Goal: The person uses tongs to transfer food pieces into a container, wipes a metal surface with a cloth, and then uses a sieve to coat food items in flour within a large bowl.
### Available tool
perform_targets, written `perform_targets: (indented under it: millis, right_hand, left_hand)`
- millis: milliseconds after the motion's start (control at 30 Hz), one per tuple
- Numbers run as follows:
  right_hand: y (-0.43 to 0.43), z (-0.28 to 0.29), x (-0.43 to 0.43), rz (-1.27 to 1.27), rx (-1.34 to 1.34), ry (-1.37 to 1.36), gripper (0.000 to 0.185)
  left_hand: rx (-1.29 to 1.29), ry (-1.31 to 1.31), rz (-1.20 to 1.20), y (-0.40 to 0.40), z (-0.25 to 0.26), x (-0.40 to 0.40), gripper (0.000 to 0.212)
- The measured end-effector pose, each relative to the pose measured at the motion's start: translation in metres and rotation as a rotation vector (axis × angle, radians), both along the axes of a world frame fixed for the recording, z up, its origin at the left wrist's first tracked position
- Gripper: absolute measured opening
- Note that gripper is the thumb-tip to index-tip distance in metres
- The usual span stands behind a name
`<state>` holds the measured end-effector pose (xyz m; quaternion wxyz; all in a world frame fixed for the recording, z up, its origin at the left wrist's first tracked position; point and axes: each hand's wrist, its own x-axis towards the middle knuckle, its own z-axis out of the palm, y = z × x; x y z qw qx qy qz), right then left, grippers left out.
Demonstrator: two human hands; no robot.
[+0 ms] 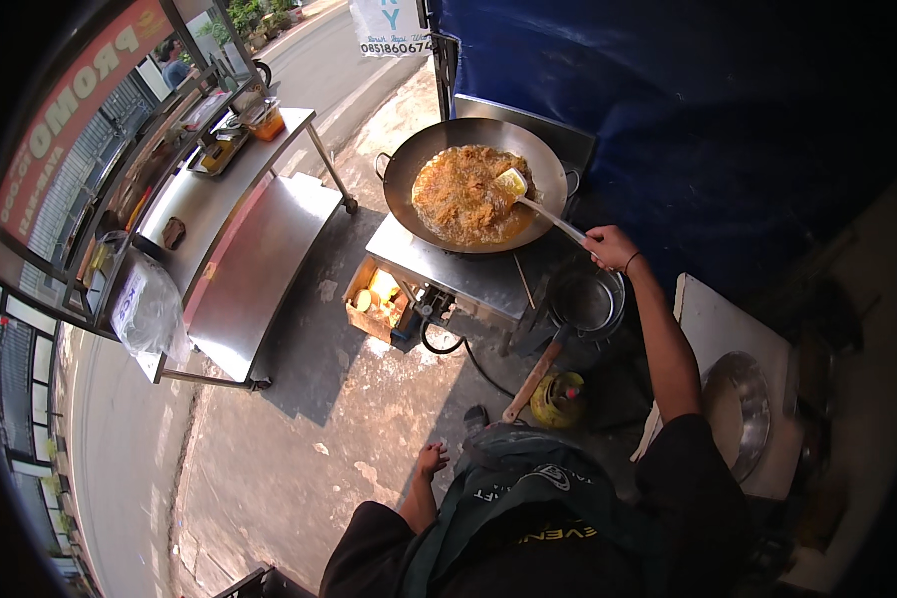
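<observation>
My right hand (611, 248) grips the long handle of a metal spatula (553, 214). Its broad head (511, 182) rests among golden-brown pieces of frying food (467, 190), which sit in bubbling oil. They fill the middle of a wide two-handled wok (411, 149), set on a steel stove (448, 265). My left hand (432, 457) hangs low at my side, away from the stove. Its fingers are loosely bent and I see nothing in them. The underside of the food is hidden by oil and foam.
A round strainer (583, 299) with a wooden handle (536, 379) lies right of the stove, above a gas cylinder (558, 400). A metal bowl (755, 404) stands at right. A steel cart (269, 258) is at left; a blue tarp (538, 67) hangs behind the wok. A hose (482, 371) crosses the floor.
</observation>
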<state>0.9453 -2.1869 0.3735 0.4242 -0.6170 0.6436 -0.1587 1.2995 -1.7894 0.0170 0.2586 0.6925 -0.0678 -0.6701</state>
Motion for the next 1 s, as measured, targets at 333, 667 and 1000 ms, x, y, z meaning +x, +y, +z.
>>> perform_targets:
  millis: [333, 667, 1000]
  right_hand:
    - [-0.031, -0.026, 0.010, -0.090, -0.557, 0.348, 0.035]
    - [-0.047, -0.016, 0.004, 0.024, -0.366, 0.449, 0.029]
    - [-0.041, 0.024, 0.002, 0.093, -0.432, 0.572, 0.025]
  left_hand:
    - [-0.042, 0.003, -0.033, -0.026, 0.008, -0.004, 0.026]
    - [-0.019, -0.009, -0.017, -0.008, 0.005, -0.007, 0.026]
    - [0.045, 0.016, 0.018, 0.008, -0.007, -0.003, 0.026]
